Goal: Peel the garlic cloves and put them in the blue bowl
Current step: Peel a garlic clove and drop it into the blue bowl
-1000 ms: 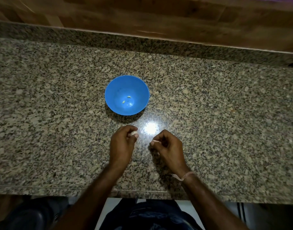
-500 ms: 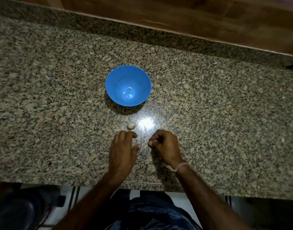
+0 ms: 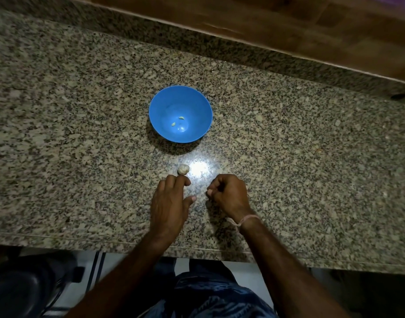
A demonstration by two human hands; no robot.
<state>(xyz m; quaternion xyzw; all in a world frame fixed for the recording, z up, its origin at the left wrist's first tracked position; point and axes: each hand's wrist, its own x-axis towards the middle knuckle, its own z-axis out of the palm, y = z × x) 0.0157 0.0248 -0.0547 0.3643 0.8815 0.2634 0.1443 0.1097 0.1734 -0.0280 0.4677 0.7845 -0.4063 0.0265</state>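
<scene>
From my feed, the blue bowl [image 3: 198,130] stands upright on the speckled granite counter [image 3: 82,134], a little toward 12 o'clock from the middle of the view. In its bottom lie two small pale peeled cloves [image 3: 181,118], near each other but apart. At 6 o'clock from the bowl, well clear of its wall, a whitish garlic piece [image 3: 183,169] sits on the stone. Its skin looks papery, and a bright glare of light [image 3: 199,168] falls just at its 3 o'clock side. My left hand [image 3: 169,203] lies low over the counter at 6 o'clock from that garlic, fingers stretched out and loose, thumb spread toward 3 o'clock, gripping nothing. One fingertip [image 3: 185,180] ends just beside the garlic piece, though I cannot tell whether it touches. My right hand [image 3: 230,193] is at 3 o'clock from the left one, near it but apart, fingers curled in tight toward the thumb. I cannot make out whether anything is pinched inside. A thin pinkish thread band [image 3: 249,218] circles that wrist. Along the 12 o'clock edge of the counter runs a raised granite lip, with brown wood [image 3: 288,31] beyond it.
</scene>
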